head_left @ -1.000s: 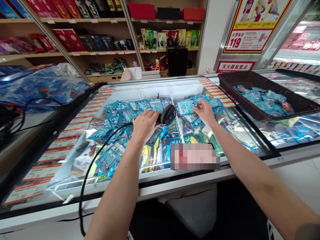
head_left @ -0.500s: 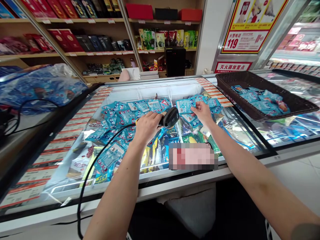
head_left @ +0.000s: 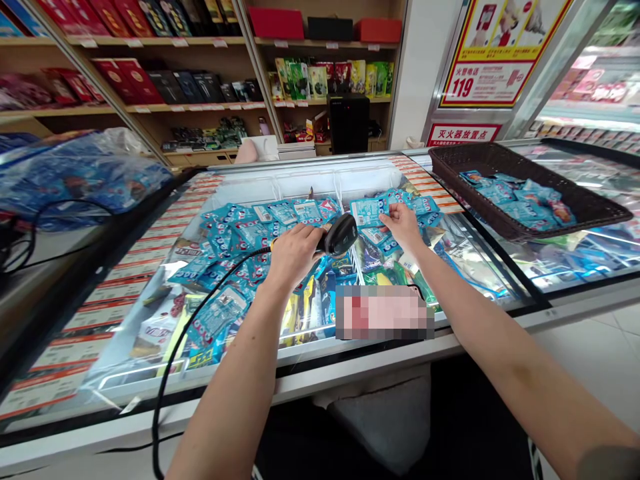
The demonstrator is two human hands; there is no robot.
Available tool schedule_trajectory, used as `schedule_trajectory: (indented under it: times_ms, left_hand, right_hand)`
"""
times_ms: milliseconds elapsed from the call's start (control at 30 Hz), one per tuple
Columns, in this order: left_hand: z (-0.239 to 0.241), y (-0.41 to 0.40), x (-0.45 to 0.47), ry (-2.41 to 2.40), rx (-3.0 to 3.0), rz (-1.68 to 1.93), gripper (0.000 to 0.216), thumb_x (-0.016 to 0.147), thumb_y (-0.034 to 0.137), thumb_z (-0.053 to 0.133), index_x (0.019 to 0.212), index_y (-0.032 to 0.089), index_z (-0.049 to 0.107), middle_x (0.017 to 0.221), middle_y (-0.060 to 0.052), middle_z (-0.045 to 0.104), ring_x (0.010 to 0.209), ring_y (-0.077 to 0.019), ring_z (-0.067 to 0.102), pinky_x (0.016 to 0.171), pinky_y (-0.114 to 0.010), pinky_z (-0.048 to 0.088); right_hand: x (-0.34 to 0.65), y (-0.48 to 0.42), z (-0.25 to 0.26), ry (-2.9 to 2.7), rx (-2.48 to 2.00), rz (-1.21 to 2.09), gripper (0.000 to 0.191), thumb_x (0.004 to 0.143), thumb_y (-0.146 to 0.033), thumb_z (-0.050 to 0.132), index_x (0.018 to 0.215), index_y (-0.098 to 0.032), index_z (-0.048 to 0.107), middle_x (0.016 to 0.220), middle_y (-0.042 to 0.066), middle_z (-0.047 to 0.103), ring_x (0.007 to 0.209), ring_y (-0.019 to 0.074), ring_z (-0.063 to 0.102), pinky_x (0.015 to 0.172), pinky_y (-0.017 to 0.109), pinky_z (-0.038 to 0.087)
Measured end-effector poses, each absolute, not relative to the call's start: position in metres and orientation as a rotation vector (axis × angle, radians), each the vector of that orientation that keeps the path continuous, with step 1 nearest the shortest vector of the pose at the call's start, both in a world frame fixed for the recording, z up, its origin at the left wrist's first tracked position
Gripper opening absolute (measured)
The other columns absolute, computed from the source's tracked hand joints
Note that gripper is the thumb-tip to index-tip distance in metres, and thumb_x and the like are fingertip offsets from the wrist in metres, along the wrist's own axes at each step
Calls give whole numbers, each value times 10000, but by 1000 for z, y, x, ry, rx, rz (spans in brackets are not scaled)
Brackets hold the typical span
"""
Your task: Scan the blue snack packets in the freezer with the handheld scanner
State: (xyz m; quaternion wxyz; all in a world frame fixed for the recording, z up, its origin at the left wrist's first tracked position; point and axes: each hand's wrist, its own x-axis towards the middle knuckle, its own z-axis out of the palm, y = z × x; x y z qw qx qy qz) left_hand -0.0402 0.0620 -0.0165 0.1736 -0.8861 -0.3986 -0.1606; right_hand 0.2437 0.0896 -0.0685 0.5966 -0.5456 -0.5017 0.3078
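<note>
My left hand (head_left: 293,253) is closed around the handle of a black barcode scanner (head_left: 341,235), whose black cable (head_left: 173,360) trails down over the freezer's front edge. The scanner head points right, at a teal packet (head_left: 367,212) that my right hand (head_left: 404,227) pinches by its right edge. Both hands hover inside an open chest freezer (head_left: 310,177) filled with several teal packets (head_left: 240,233) and other wrapped frozen goods.
A dark wicker basket (head_left: 590,203) with several teal packets sits on the freezer lid at right. A blue plastic bag (head_left: 80,170) lies at left. Shelves of boxed goods (head_left: 150,80) stand behind. A blurred patch (head_left: 384,312) lies at the freezer's front rim.
My right hand has drawn the teal packet slightly left, closer to the scanner head. The left hand with the scanner has barely shifted.
</note>
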Motion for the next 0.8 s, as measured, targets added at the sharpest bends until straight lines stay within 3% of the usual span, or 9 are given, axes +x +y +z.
schedule_trajectory:
  times_ms: [267, 567, 800]
  left_hand:
    - [-18, 63, -41, -1102, -2490, -458, 305, 844, 282, 635, 1128, 171, 626, 965, -106, 694, 976, -286, 617, 745, -377, 453]
    - [-17, 61, -40, -1120, -2502, -454, 314, 843, 280, 633, 1140, 179, 624, 972, -110, 692, 985, -289, 611, 747, -382, 451]
    - [-17, 62, -39, -1145, -2531, -438, 334, 834, 286, 652, 1148, 179, 620, 995, -111, 690, 1012, -280, 604, 789, -371, 454]
  right_hand:
    - [243, 87, -66, -1161, -1267, 724, 270, 721, -386, 700, 865, -254, 514, 808, 11, 676, 579, 206, 657, 581, 424, 602]
    - [244, 88, -67, -1183, -1295, 720, 410, 703, -535, 743, 934, -255, 554, 860, 46, 684, 608, 230, 668, 636, 483, 609]
    - [244, 90, -69, -1171, -1293, 718, 421, 684, -538, 750, 920, -259, 540, 885, 48, 681, 632, 231, 665, 630, 473, 607]
